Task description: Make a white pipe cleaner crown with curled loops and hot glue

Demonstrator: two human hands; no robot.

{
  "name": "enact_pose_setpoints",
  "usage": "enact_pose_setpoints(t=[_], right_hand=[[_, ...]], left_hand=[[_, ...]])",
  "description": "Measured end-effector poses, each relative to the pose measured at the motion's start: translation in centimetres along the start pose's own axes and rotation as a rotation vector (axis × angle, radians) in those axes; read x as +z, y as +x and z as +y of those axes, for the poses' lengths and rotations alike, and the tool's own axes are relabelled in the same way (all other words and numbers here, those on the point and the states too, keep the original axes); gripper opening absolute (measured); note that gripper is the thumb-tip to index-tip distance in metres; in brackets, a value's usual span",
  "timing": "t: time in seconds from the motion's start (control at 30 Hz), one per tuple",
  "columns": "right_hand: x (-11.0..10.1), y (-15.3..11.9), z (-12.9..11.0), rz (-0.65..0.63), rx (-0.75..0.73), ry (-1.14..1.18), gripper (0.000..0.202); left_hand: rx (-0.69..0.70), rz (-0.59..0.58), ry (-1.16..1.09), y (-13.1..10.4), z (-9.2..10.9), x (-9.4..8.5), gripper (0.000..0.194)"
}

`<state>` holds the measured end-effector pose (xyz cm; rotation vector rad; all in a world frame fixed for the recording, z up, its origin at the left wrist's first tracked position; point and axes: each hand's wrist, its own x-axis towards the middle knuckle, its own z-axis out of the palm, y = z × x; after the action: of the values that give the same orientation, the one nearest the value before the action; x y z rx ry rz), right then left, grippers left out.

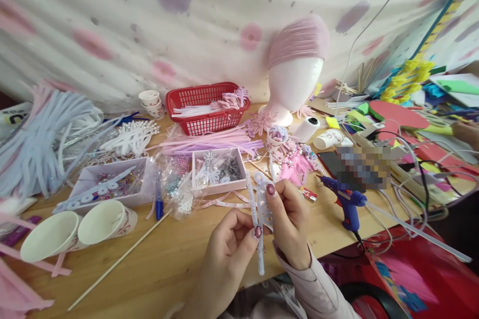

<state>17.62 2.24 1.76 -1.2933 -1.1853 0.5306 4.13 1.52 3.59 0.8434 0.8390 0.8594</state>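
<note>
My left hand pinches a pale blue fuzzy stem between thumb and fingers, low in front of me. Close beside it on the right, my right hand holds a pale blue looped fuzzy piece by its upper part. The stem stands nearly upright along the left side of the looped piece. Another fuzzy stem end sticks up above my right thumb. Both hands are over the front edge of the wooden table. The fingers behind the piece are partly hidden.
A blue glue gun with a long glue stick lies to the right, near cables. Behind are a white box of trims, a red basket and a foam head. Paper cups stand left. Another person's hand shows far right.
</note>
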Motion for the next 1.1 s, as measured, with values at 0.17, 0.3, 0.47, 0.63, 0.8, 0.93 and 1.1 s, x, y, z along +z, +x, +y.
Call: enact_pose_setpoints(t=[0.17, 0.3, 0.47, 0.63, 0.8, 0.93, 1.1], right_hand=[[0.06, 0.2, -0.01, 0.008, -0.005, 0.034, 0.033], [0.11, 0.34, 0.06, 0.011, -0.001, 0.048, 0.033], [0.24, 0.45, 0.01, 0.011, 0.012, 0.056, 0.033], [0.4, 0.46, 0.04, 0.03, 0.052, 0.062, 0.035], [0.54, 0.43, -0.01, 0.054, 0.069, 0.058, 0.036], [0.65, 0.46, -0.15, 0.047, 0.072, 0.06, 0.035], [0.65, 0.54, -0.25, 0.041, 0.042, 0.062, 0.035]], left_hand=[[0.0, -0.012, 0.029, -0.02, -0.02, -0.03, 0.034], [0.006, -0.018, 0.027, 0.06, -0.01, -0.06, 0.031], [0.012, -0.031, 0.0, 0.23, 0.03, -0.04, 0.03], [0.014, -0.026, -0.013, 0.32, 0.08, 0.06, 0.03], [0.017, -0.023, 0.002, 0.34, 0.08, 0.0, 0.029], [0.033, -0.022, 0.039, 0.32, 0.02, -0.18, 0.028], [0.031, -0.021, 0.069, 0.26, 0.11, -0.2, 0.027]])
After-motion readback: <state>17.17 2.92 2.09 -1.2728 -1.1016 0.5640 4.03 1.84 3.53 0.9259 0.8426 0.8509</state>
